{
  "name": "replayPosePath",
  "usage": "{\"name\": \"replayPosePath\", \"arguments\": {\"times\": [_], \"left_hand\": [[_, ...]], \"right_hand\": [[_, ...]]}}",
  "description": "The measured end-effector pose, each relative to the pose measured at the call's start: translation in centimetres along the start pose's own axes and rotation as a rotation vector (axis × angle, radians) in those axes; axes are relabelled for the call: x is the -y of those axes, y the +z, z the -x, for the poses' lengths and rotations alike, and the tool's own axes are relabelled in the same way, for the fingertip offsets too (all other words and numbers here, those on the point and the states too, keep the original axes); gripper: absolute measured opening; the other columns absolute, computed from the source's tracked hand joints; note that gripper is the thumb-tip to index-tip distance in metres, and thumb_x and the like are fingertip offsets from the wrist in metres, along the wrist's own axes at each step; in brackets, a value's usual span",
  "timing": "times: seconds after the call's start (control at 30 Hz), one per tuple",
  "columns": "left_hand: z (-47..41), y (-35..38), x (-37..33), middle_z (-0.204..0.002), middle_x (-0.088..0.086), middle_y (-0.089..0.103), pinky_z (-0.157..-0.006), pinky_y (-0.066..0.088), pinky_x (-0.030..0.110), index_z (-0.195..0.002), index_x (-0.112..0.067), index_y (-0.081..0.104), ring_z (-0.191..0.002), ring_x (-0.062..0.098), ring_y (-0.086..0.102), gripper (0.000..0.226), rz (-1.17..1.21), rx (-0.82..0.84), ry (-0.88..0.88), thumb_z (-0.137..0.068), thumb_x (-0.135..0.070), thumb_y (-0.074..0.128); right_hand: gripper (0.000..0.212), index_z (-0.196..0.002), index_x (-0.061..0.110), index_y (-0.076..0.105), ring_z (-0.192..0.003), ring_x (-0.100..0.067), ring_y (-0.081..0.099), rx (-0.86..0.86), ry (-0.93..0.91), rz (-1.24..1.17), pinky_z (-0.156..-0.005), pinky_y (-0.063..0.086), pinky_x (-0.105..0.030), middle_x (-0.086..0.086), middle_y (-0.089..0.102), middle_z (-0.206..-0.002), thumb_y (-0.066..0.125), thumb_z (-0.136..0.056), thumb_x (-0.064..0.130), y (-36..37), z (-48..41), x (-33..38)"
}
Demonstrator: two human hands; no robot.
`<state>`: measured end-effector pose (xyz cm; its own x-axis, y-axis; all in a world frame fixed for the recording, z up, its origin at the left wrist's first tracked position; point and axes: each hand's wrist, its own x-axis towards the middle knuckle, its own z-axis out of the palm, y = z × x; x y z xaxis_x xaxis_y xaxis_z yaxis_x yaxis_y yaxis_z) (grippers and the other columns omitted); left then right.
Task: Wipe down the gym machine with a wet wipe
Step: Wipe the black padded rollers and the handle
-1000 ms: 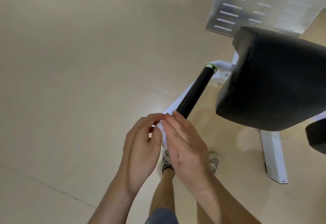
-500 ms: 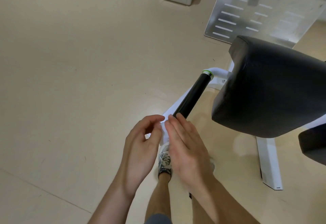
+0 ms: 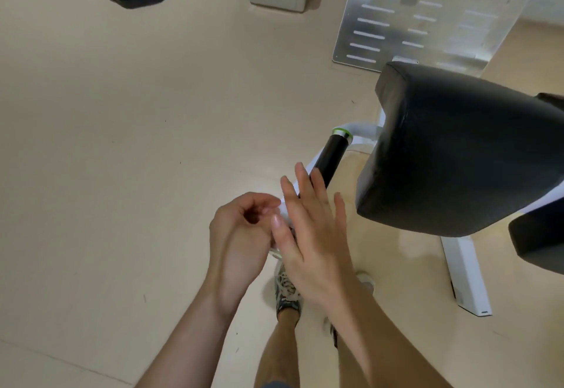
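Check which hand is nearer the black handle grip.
Right. The right hand has straight fingers overlapping the black handle grip at its lower end; contact unclear. The left hand sits lower-left of it, curled on the wet wipe.

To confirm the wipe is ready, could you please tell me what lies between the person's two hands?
In the head view, a white wet wipe lies between the left hand, which pinches it, and the flat right hand, which partly hides it.

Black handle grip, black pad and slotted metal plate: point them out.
black handle grip [image 3: 331, 157], head view, mid sleeve.
black pad [image 3: 457, 155], head view, top face.
slotted metal plate [image 3: 451, 31], head view, bare face.
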<state>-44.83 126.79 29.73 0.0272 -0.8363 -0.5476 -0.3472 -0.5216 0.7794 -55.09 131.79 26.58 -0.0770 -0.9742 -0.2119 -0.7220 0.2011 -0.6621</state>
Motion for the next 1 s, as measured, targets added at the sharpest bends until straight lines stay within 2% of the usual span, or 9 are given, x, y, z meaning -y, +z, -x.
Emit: {"name": "replayPosePath", "arguments": {"times": [0.1,0.23,0.33,0.4,0.47,0.57,0.73,0.87,1.0], "left_hand": [[-2.5,1.1,-0.1,-0.072,-0.002,0.065,-0.058,0.053,0.033,-0.078,-0.022,0.07,-0.068,0.018,0.062,0.018,-0.073,0.006,0.042,-0.086,-0.007,0.065],[-2.0,0.4,0.8,-0.075,-0.008,0.067,-0.061,0.05,0.021,-0.074,-0.026,0.066,-0.069,0.012,0.062,0.027,-0.258,0.035,0.168,-0.087,-0.004,0.058],[-0.7,-0.7,1.0,-0.077,-0.012,0.067,-0.059,0.042,0.01,-0.075,-0.031,0.067,-0.069,0.005,0.061,0.03,-0.42,0.034,0.206,-0.086,-0.005,0.058],[-0.3,-0.9,0.3,-0.065,-0.011,0.064,-0.056,0.04,0.012,-0.071,-0.029,0.067,-0.061,0.006,0.055,0.026,-0.434,0.084,0.188,-0.088,-0.014,0.055],[0.1,-0.4,-0.8,-0.059,0.0,0.057,-0.055,0.039,0.023,-0.07,-0.02,0.064,-0.057,0.013,0.048,0.026,-0.488,0.193,0.216,-0.091,-0.026,0.05],[-0.7,1.2,-2.0,-0.054,0.0,0.054,-0.055,0.039,0.029,-0.073,-0.016,0.06,-0.059,0.02,0.051,0.033,-0.747,0.215,0.341,-0.096,-0.035,0.044],[-2.1,2.7,-2.8,-0.054,-0.003,0.049,-0.054,0.033,0.031,-0.066,-0.019,0.05,-0.062,0.024,0.05,0.036,-0.752,0.21,0.307,-0.099,-0.03,0.041],[0.4,0.3,-1.8,-0.072,-0.009,0.063,-0.066,0.05,0.031,-0.104,-0.031,0.052,-0.07,0.012,0.06,0.013,-0.704,0.386,0.285,-0.094,-0.035,0.044],[2.0,-0.9,-1.0,-0.1,-0.028,0.059,-0.072,0.046,0.01,-0.126,-0.049,0.039,-0.094,-0.01,0.056,0.06,-0.498,0.436,0.238,-0.082,-0.026,0.073]], "right_hand": [[0.065,-0.149,0.024,0.033,-0.147,-0.001,-0.005,-0.038,0.015,-0.093,-0.118,0.011,-0.033,0.014,0.01,-0.16,0.013,-0.098,0.059,-0.1,-0.9,-0.8],[0.03,-0.122,0.044,0.054,-0.118,0.02,0.039,-0.237,0.377,-0.494,-0.091,0.026,0.004,0.025,0.048,-0.133,0.056,-0.092,0.039,-1.1,1.6,-0.1],[0.02,-0.092,0.034,0.066,-0.07,0.005,0.063,-0.289,0.642,-0.807,-0.063,0.045,-0.008,0.012,0.069,-0.078,0.068,-0.087,0.015,-1.2,2.8,0.6],[0.011,-0.092,0.021,0.067,-0.058,-0.005,0.061,-0.31,0.758,-0.957,-0.061,0.047,-0.022,0.004,0.067,-0.065,0.068,-0.087,0.011,-1.0,2.6,0.7],[0.011,-0.088,0.015,0.065,-0.056,-0.008,0.059,-0.36,0.808,-1.007,-0.061,0.045,-0.028,0.002,0.065,-0.061,0.066,-0.085,0.004,-0.7,1.8,0.4],[0.014,-0.08,0.019,0.062,-0.059,-0.002,0.056,-0.452,0.789,-0.866,-0.056,0.043,-0.018,0.006,0.065,-0.067,0.064,-0.083,0.006,-0.5,0.3,0.0],[0.021,-0.079,0.03,0.059,-0.082,0.001,0.056,-0.524,0.616,-0.635,-0.063,0.04,-0.007,0.012,0.06,-0.09,0.061,-0.087,0.011,-1.6,-0.2,0.4],[0.008,-0.081,0.026,0.066,-0.078,0.001,0.06,-0.313,0.611,-0.86,-0.064,0.045,-0.01,0.012,0.066,-0.079,0.061,-0.082,0.02,-3.3,0.5,0.1],[0.018,-0.072,0.021,0.067,-0.062,-0.002,0.051,-0.152,0.544,-0.871,-0.058,0.042,-0.013,0.0,0.058,-0.066,0.059,-0.087,0.016,-5.8,0.9,0.0]]}}
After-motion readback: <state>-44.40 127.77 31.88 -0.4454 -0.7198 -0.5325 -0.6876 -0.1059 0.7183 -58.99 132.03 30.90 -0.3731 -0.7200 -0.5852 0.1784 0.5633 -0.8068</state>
